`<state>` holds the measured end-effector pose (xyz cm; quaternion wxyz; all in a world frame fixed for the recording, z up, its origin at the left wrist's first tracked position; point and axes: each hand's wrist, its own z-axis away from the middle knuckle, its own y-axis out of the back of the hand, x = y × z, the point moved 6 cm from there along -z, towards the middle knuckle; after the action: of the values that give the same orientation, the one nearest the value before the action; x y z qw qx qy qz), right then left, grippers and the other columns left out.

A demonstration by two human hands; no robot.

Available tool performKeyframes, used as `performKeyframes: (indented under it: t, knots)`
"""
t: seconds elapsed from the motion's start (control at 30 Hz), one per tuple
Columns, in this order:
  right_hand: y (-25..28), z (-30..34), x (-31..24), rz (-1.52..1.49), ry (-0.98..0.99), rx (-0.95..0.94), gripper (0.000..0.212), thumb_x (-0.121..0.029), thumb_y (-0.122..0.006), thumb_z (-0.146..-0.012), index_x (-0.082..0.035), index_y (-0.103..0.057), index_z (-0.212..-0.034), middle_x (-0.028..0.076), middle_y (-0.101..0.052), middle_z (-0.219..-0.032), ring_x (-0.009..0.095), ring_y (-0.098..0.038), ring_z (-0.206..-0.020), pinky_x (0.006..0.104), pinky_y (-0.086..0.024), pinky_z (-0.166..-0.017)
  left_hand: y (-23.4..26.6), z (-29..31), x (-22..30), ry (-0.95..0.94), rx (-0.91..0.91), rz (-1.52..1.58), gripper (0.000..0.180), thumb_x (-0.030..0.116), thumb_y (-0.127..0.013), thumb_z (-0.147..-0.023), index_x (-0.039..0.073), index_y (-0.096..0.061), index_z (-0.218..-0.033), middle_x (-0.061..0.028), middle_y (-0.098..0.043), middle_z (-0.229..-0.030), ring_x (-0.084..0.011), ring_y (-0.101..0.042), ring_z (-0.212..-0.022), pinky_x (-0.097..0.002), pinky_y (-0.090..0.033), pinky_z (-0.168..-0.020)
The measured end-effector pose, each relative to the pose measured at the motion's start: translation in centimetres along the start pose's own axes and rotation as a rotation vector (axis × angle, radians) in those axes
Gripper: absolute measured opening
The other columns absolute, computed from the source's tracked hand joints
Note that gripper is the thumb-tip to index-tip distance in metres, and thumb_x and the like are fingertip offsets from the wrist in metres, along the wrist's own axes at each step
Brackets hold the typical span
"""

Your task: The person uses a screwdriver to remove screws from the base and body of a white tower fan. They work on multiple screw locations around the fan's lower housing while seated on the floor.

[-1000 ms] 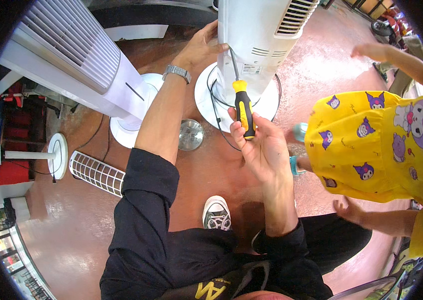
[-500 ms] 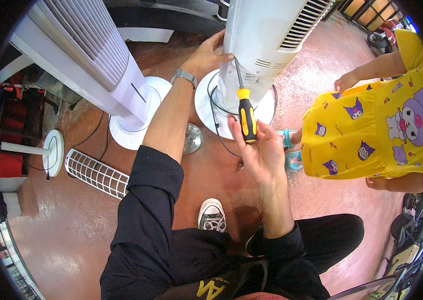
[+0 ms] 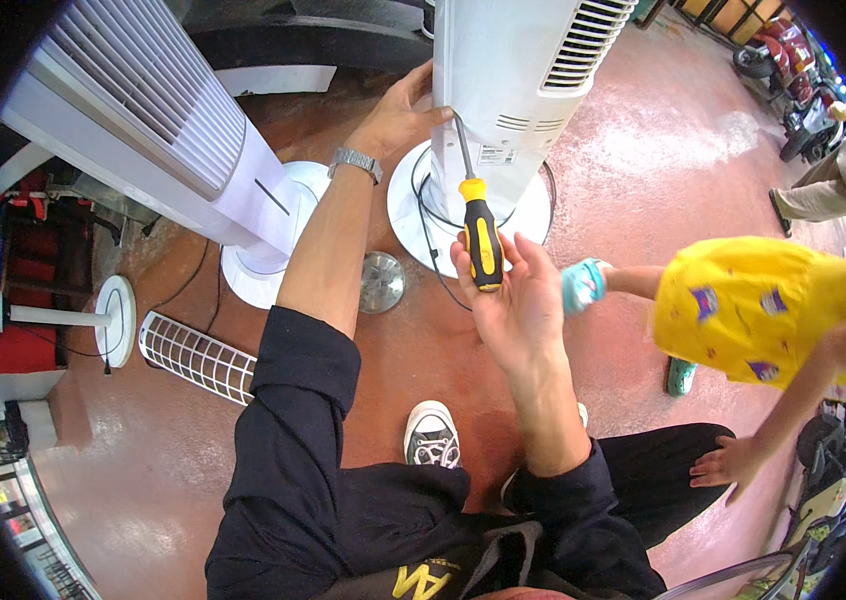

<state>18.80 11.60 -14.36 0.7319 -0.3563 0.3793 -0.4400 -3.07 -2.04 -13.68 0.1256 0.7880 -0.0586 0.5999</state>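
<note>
A white tower fan (image 3: 488, 110) stands upright before me on a round white base (image 3: 405, 205). My left hand (image 3: 393, 120) grips its left edge, thumb toward me and fingertips partly hidden behind the body. A screwdriver (image 3: 484, 245) with a black and yellow handle points up at the fan's lower left side, its tip beside my left thumb. The handle lies between the loosely curled fingers and thumb of my right hand (image 3: 518, 310), palm turned up. Whether the tip sits in a screw I cannot tell.
Another tower fan (image 3: 198, 150) leans at the left. A white grille panel (image 3: 198, 355), a round silver dish (image 3: 383, 282) and a small white stand (image 3: 115, 320) are on the red floor. A child in yellow (image 3: 743, 310) stands close on the right; motorbikes (image 3: 793, 70) are beyond.
The child has stepped away from the fan, and an arm now hangs near my right knee. Another person has come into view at the far right. My hands and the screwdriver keep nearly the same pose.
</note>
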Motion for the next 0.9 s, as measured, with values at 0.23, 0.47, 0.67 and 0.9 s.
performKeyframes:
  t: [0.23,0.47,0.67,0.9]
  knots:
    - [0.6,0.1,0.6,-0.088,-0.033,-0.137,0.044,-0.006,-0.050,-0.100,0.011,-0.033,-0.138,0.025,-0.050,-0.126,0.030,-0.057,-0.116,0.0317,-0.055,-0.098,0.1,-0.4,-0.8,-0.004,-0.008,-0.025,0.081,0.000,-0.075,-0.079,0.000,-0.035,-0.149,-0.0221,-0.043,-0.148,-0.0282,-0.039,-0.141,-0.0384,-0.031,-0.117]
    - [-0.2,0.5,0.5,0.336,0.294,0.031,0.052,-0.011,-0.058,-0.098,0.006,-0.035,-0.141,0.014,-0.054,-0.119,0.024,-0.059,-0.109,0.0307,-0.052,-0.092,-0.3,-0.3,-0.2,0.005,-0.003,-0.041,0.080,0.000,-0.075,-0.079,0.000,-0.035,-0.149,-0.0222,-0.043,-0.149,-0.0297,-0.038,-0.142,-0.0387,-0.031,-0.117]
    - [0.7,0.5,1.5,-0.161,-0.137,-0.186,0.033,-0.015,-0.045,-0.104,0.008,-0.042,-0.128,0.021,-0.055,-0.114,0.023,-0.058,-0.094,0.0317,-0.055,-0.082,0.4,0.1,-0.1,0.027,0.031,-0.018,0.079,-0.002,-0.075,-0.080,0.001,-0.036,-0.149,-0.0225,-0.041,-0.150,-0.0307,-0.036,-0.143,-0.0398,-0.030,-0.118]
    - [0.5,-0.7,0.9,0.140,0.199,0.043,0.030,-0.015,-0.046,-0.104,0.002,-0.040,-0.128,0.020,-0.054,-0.111,0.023,-0.059,-0.095,0.0323,-0.055,-0.083,0.3,-0.4,-0.6,0.005,-0.035,0.061,0.081,-0.004,-0.076,-0.078,0.001,-0.036,-0.149,-0.0183,-0.045,-0.148,-0.0271,-0.040,-0.140,-0.0378,-0.031,-0.117]
